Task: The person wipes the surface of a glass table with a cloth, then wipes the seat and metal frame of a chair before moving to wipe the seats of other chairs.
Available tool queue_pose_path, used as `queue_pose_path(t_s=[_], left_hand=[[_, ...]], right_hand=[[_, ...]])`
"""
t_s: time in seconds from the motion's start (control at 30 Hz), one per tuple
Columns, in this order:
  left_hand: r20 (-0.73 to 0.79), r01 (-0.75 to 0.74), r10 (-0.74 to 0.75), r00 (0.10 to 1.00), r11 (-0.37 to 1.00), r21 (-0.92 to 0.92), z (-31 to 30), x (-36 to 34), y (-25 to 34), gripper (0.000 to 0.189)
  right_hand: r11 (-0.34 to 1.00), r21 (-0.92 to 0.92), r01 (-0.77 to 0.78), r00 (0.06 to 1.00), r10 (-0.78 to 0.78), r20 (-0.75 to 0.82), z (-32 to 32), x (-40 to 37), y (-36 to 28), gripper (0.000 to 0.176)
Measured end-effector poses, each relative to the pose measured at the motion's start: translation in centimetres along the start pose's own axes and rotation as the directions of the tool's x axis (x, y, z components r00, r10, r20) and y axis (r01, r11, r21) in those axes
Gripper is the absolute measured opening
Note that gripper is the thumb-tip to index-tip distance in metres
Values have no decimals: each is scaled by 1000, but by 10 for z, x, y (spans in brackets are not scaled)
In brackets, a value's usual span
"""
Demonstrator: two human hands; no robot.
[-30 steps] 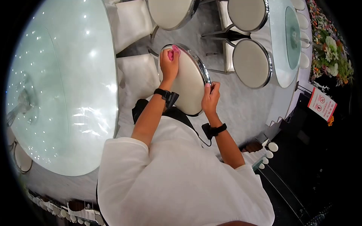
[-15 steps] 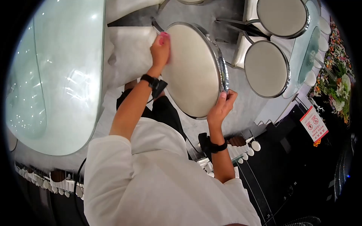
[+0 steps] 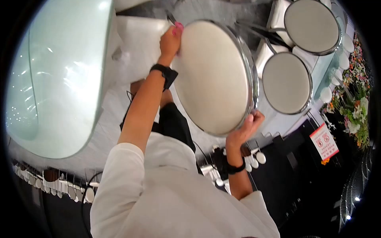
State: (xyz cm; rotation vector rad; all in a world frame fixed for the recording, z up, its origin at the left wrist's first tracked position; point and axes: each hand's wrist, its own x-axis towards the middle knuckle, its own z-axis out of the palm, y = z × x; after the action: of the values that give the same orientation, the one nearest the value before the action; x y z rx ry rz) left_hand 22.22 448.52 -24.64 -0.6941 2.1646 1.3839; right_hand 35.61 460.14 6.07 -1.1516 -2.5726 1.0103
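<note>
A chair's round, cream padded back (image 3: 214, 79) with a shiny metal rim is right in front of me. My left hand (image 3: 170, 44) is closed around a pink cloth (image 3: 178, 28) at the left edge of this back. Most of the cloth is hidden by the fingers. With fingers and thumb closed, my right hand (image 3: 247, 130) grips the chair back's rim at its lower right. The chair's white seat (image 3: 141, 41) shows left of the back. Black bands with small devices are strapped on both wrists.
A glossy pale-green table (image 3: 75, 79) curves along the left. More round-backed chairs (image 3: 286, 83) stand on the right beside another glass table. Beyond them are flowers (image 3: 357, 107) and a red-and-white sign (image 3: 324, 141). Rows of distant chairs line the lower left.
My left hand has moved slightly up along the chair back's edge with the pink cloth. The chair back and my right hand appear further right, as the view has shifted too.
</note>
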Motion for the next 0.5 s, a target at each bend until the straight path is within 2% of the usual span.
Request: queue_pose_path(t_s=[0.07, 0.17, 0.23, 0.3, 0.33, 0.4, 0.43, 0.5], left_hand=[[-44, 13, -16, 999, 998, -64, 4, 0, -6, 39], [-24, 92, -95, 995, 990, -109, -12, -39, 12, 42], [-3, -65, 67, 998, 958, -280, -22, -64, 43, 39], [-17, -284, 295, 955, 902, -326, -31, -89, 78, 25], [-20, -276, 285, 958, 901, -335, -32, -103, 94, 25], [-179, -578, 553, 814, 799, -163, -36, -130, 113, 22], [-192, -563, 533, 824, 809, -168, -38, -142, 107, 22], [-121, -631, 621, 774, 745, -214, -38, -155, 87, 35]], right_hand=[[999, 39, 16, 1000, -16, 14, -1, 3, 4, 42], [996, 93, -5, 1000, 3, 25, 3, 3, 1, 43], [998, 69, 13, 999, -16, 32, 1, 3, 3, 43], [997, 77, -3, 999, 0, 41, 0, 2, 8, 43], [997, 80, -16, 999, 12, 49, -2, 2, 9, 43], [1000, 4, 21, 999, -21, 48, -3, 2, 4, 42], [997, -57, 49, 998, -46, 40, -2, 2, 2, 41], [998, -41, 40, 998, -38, 41, 1, 4, 1, 41]])
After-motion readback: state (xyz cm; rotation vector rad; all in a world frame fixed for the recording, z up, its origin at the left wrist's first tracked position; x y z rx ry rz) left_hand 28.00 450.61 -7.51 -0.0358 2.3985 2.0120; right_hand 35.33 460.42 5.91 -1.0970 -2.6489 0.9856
